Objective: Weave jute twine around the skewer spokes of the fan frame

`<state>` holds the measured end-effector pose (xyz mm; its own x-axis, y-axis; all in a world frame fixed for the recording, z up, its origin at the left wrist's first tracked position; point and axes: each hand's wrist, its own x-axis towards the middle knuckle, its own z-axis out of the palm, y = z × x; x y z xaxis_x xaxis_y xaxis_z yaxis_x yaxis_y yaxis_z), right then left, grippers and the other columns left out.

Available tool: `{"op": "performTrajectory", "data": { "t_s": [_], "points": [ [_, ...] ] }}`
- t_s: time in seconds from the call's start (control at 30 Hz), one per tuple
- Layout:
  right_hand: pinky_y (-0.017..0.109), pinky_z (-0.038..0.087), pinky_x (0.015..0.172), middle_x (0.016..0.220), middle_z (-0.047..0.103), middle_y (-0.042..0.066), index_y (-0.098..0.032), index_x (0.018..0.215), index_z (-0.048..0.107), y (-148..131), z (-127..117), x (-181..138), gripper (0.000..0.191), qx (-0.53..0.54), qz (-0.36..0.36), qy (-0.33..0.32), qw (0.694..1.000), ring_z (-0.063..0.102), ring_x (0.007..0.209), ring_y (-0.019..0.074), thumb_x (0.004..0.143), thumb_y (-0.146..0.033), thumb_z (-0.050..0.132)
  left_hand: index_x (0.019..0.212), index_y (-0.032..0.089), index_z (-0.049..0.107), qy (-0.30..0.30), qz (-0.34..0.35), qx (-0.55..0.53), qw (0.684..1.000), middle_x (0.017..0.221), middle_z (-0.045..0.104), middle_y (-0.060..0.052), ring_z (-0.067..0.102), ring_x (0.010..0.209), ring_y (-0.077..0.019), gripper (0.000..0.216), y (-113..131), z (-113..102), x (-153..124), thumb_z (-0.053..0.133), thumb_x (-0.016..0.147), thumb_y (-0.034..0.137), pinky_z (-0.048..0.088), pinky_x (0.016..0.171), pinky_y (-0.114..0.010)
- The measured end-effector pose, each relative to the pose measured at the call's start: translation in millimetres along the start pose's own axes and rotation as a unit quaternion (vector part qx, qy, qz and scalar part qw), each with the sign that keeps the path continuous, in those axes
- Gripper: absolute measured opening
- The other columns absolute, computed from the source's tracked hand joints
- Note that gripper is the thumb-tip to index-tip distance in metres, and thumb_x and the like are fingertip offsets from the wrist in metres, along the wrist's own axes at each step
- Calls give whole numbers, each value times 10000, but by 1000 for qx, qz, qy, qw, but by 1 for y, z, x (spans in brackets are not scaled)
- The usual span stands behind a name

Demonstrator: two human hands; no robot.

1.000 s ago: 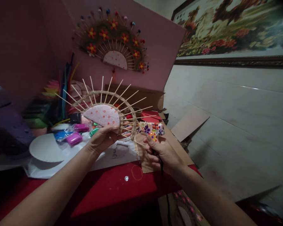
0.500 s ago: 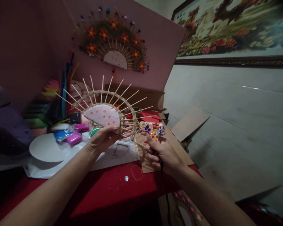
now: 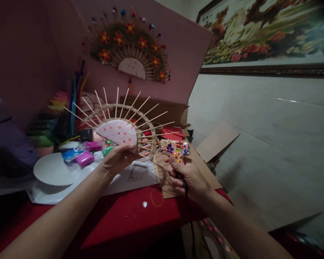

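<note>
My left hand (image 3: 120,156) grips the lower right edge of a fan frame (image 3: 117,132). The frame has a spotted white half-disc, thin wooden sticks spreading outward like rays, and brown cord woven in two arcs. My right hand (image 3: 189,176) is wrapped round the handle of a flower-patterned glue gun (image 3: 181,147), its nozzle pointing left toward the frame's right side. A black cord (image 3: 192,233) hangs below that hand. The tip of the lowest stick lies close to my right fingers; whether they touch, I cannot tell.
A red-covered table (image 3: 110,223) carries packets of coloured clay (image 3: 85,159), a white disc (image 3: 52,169), a rubber band (image 3: 157,198) and cardboard (image 3: 169,183). Behind, a finished flowered fan (image 3: 132,68) hangs on a pink board (image 3: 178,46). A framed picture (image 3: 270,36) hangs at right.
My right hand and the glue gun have shifted very slightly to the right. The fan frame and my left hand are practically still.
</note>
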<state>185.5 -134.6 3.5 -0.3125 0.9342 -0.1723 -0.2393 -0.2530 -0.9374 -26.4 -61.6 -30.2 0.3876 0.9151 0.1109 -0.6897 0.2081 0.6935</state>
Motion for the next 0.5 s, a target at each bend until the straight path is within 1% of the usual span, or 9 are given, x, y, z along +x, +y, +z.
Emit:
{"op": "performTrajectory", "data": {
  "t_s": [0.2, 0.33, 0.5],
  "points": [
    [130, 196, 277, 532, 418, -90, -194, 800, 480, -1, 0, 1, 410, -2, -2, 3, 1000, 270, 343, 16, 679, -505, 718, 1245, 122, 542, -10, 6, 4, 1000, 1101, 681, -132, 594, 1085, -311, 505, 0, 0, 0, 499, 748, 44, 365, 1019, -550],
    [133, 191, 276, 550, 420, -82, -188, 791, 485, 0, -2, 2, 401, 0, 0, -4, 1000, 273, 345, 15, 691, -506, 708, 1240, 118, 546, -16, 3, 6, 1000, 1083, 687, -138, 591, 1087, -317, 506, 0, -1, 0, 501, 741, 45, 352, 1014, -576],
    [139, 194, 283, 565, 420, -85, -202, 874, 510, -2, -2, -1, 405, 9, -28, -14, 999, 259, 344, 14, 692, -509, 703, 1177, 105, 590, -14, 8, 9, 1000, 1017, 708, -138, 608, 1059, -317, 459, -1, -2, 1, 518, 727, 52, 338, 1019, -583]
  ]
}}
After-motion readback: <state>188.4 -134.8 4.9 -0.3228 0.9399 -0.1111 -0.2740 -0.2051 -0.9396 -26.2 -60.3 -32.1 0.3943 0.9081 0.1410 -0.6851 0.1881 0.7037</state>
